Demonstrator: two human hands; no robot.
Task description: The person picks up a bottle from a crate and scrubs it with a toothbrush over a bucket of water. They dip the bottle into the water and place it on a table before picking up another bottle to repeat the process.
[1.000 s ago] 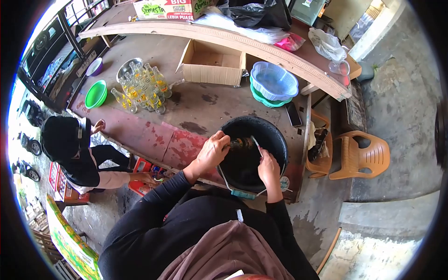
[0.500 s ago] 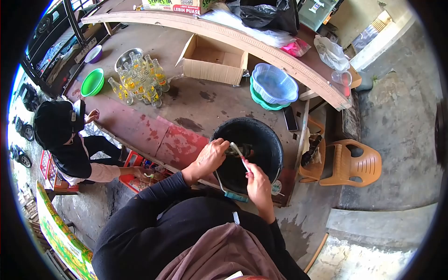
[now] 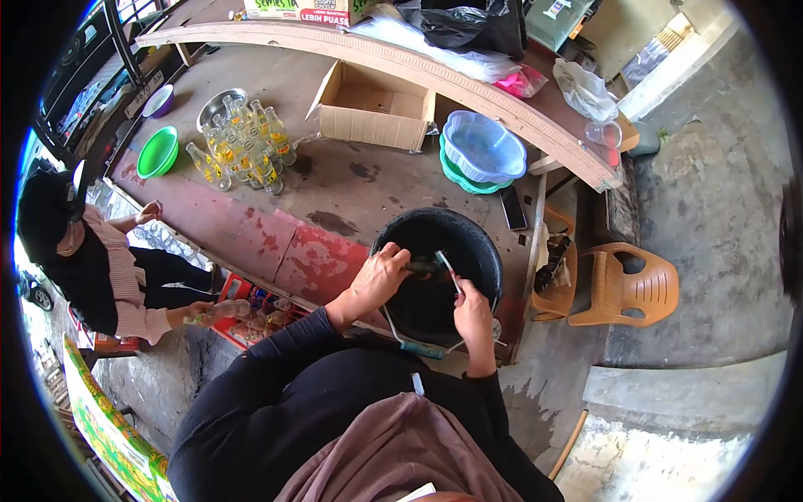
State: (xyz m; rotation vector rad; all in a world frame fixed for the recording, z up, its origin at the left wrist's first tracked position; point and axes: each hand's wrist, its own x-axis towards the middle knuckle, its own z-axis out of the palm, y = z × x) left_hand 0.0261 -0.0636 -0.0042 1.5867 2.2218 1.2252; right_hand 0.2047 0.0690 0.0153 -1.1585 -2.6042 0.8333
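Note:
Over a black bucket [image 3: 495, 266], my left hand [image 3: 381, 274] is closed around a glass bottle [image 3: 421, 268]. Fingers and the bucket's dark inside hide most of its shape. My right hand [image 3: 474, 322] grips a slim brush like a toothbrush [image 3: 452, 272] by its handle. The brush head points up and away from me, just right of the bottle and apart from it. The bucket's handle grip [image 3: 421, 350] hangs down on the side nearest me.
Several clear bottles [image 3: 247, 146] stand beside a metal bowl [image 3: 209, 109] and a green basin [image 3: 157, 152]. A cardboard box [image 3: 368, 125], blue basket [image 3: 483, 146] and phone [image 3: 514, 209] lie beyond the bucket. At left, a co-worker [image 3: 84, 259] holds bottles above a red crate [image 3: 230, 293].
The brush has swung away from my left hand, and its head now points up the other way. The co-worker has leaned left and lifted glass bottles from the crate.

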